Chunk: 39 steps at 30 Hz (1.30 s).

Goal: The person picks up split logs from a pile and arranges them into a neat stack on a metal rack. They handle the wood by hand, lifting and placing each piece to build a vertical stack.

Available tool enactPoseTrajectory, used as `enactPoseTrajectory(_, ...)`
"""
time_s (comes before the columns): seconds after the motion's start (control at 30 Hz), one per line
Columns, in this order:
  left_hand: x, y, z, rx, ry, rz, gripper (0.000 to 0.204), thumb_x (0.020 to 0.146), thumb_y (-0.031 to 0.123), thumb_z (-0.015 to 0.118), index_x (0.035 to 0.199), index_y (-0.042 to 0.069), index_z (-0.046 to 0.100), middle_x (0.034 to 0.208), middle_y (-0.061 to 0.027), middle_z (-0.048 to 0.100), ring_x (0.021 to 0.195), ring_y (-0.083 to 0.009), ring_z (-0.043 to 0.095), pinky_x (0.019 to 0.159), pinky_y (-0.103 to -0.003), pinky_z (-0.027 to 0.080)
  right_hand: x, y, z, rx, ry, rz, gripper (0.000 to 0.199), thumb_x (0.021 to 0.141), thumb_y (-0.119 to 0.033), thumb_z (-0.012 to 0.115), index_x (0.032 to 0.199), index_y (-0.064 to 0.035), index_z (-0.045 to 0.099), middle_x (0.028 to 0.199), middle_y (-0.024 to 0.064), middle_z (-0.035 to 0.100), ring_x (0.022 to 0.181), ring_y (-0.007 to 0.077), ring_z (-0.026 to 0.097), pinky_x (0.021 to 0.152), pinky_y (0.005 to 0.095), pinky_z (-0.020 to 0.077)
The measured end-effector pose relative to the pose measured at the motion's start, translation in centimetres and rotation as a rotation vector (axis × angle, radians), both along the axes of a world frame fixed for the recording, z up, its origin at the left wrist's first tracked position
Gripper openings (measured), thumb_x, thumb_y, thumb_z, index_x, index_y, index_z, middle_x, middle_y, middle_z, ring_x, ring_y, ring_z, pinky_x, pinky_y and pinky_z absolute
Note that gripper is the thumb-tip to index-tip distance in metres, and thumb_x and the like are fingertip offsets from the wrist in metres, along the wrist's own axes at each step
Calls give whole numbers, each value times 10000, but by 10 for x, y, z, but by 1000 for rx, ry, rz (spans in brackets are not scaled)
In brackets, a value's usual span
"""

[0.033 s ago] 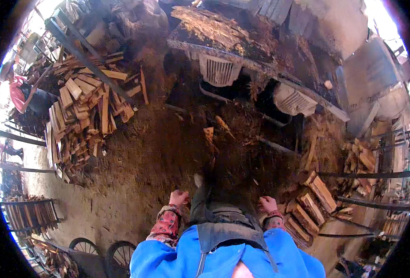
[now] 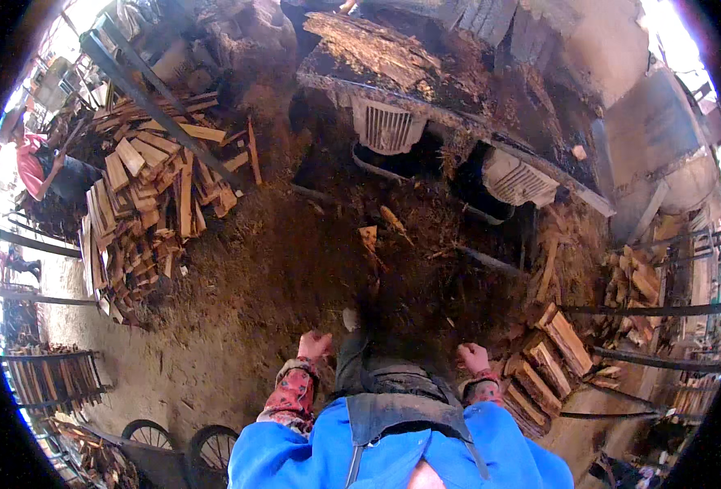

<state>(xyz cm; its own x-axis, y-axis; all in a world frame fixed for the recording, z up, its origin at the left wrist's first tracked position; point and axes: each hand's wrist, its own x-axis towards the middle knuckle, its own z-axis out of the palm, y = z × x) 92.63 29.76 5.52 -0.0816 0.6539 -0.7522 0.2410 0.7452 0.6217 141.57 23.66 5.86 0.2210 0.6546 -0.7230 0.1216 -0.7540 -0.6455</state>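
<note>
My left hand (image 2: 315, 345) hangs beside my dark trouser leg, its fingers curled in, and nothing shows in it. On the other side of my body my right hand (image 2: 472, 358) is also curled closed, with no object visible in it. Neither hand touches anything I can see. A dark apron (image 2: 405, 411) covers my front over a blue top. Nearest to my right hand lies a row of split logs (image 2: 531, 379) on the ground. Beyond my feet, small wood scraps (image 2: 369, 238) lie on the dark earth floor.
Ahead stands a long sooty bench (image 2: 458, 122) with pale slotted grates (image 2: 386, 126) below its edge and a rough bark slab (image 2: 369, 47) on top. A stacked firewood pile (image 2: 145, 191) sits at left, near a person (image 2: 39, 167). Spoked wheels (image 2: 214, 447) stand at lower left.
</note>
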Motion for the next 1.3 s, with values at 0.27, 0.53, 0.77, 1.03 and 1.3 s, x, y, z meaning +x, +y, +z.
enactPoseTrajectory(0.27, 9, 110, 35, 302, -380, 339, 266, 857, 200, 692, 882, -43, 588, 719, -87, 642, 620, -138, 611, 517, -265, 485, -43, 141, 96, 274, -142, 43, 329, 901, -189, 619, 1139, 34, 583, 907, 79, 656, 732, 139, 637, 589, 265, 519)
enactPoseTrajectory(0.53, 35, 148, 52, 221, -372, 289, 285, 878, 214, 664, 973, -49, 609, 844, -109, 680, 732, -164, 648, 612, -308, 546, -71, 365, 174, 693, -297, 272, 345, 872, -236, 680, 1079, 32, 615, 936, 90, 684, 837, 142, 646, 765, 273, 508)
enactPoseTrajectory(0.77, 36, 198, 48, 235, -212, 411, 332, 855, 215, 685, 976, -85, 611, 806, -101, 685, 678, -137, 632, 608, -277, 513, -115, 622, 260, 1127, -522, 391, 359, 861, -254, 683, 1089, 15, 619, 1002, 152, 678, 875, 226, 668, 770, 329, 524)
enactPoseTrajectory(1.03, 63, 295, 75, 247, -214, 543, 353, 855, 195, 700, 1039, -81, 578, 851, -126, 687, 746, -164, 661, 647, -291, 539, -159, 847, 276, 1099, -851, 619, 580, 802, -430, 680, 1155, 25, 607, 1123, 208, 623, 1069, 333, 592, 926, 397, 463)
enactPoseTrajectory(1.3, 95, 395, 118, 285, -323, 558, 412, 868, 202, 690, 1122, -86, 541, 954, -127, 674, 836, -142, 641, 715, -281, 517, -176, 942, 233, 911, -621, 842, 913, 754, -701, 578, 1353, -22, 457, 1246, 245, 563, 1168, 390, 531, 994, 407, 423)
